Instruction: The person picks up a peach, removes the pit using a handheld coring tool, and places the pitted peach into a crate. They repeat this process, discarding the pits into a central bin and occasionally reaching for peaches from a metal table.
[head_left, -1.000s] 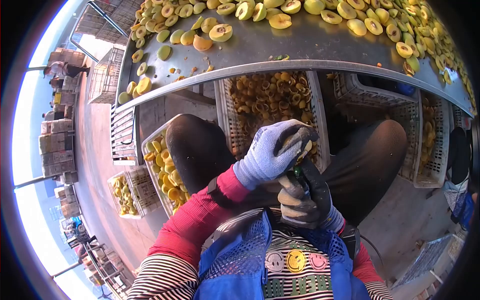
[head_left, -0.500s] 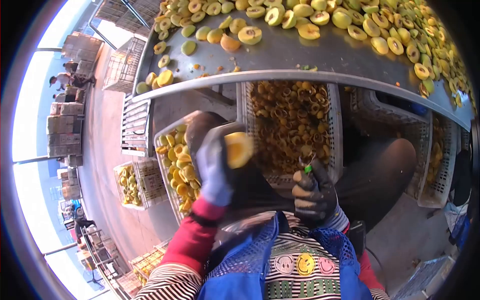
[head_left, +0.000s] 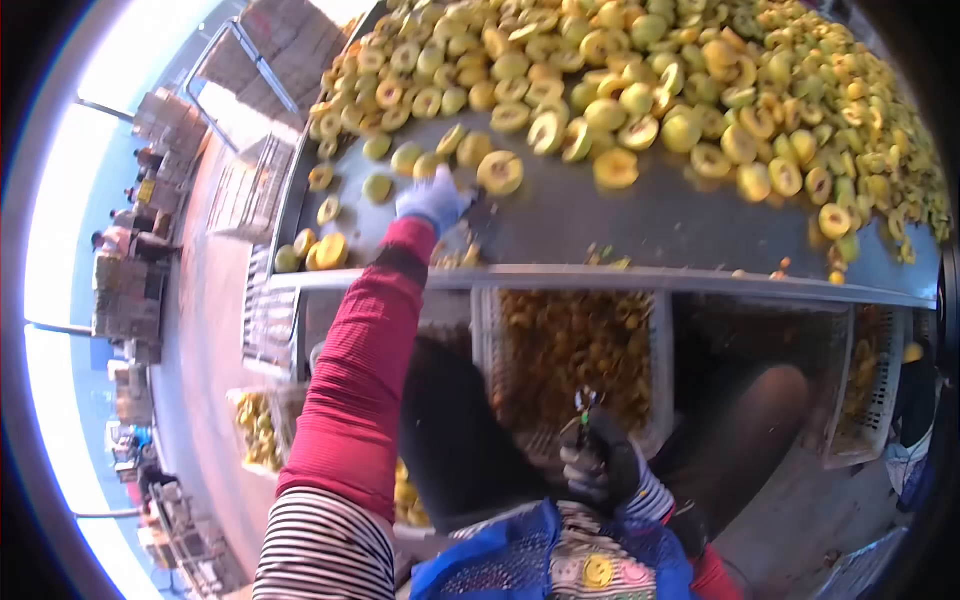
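My left hand (head_left: 434,202), in a pale glove with a dark palm side, reaches onto the metal table among halved yellow-green fruits that look like peaches. A cut half (head_left: 500,172) lies just right of it, and other halves (head_left: 428,165) are beyond its fingers. Its fingertips are partly hidden, so I cannot see whether it grips a half. Low in front of my body, my right hand (head_left: 600,462), in a dark glove, is closed around a small pitting tool (head_left: 586,405) with a shiny metal tip and a green band, pointing up.
A large heap of fruit halves (head_left: 700,90) covers the far side of the metal table (head_left: 590,225). Beneath its front edge stands a crate (head_left: 661,360) of brownish scraps. Further crates (head_left: 868,385) stand to the right and left. People (head_left: 120,240) are in the left background.
My left hand has moved from above the left crate up and forward onto the table; the yellow half seen at it is out of sight. My right hand still holds the tool.
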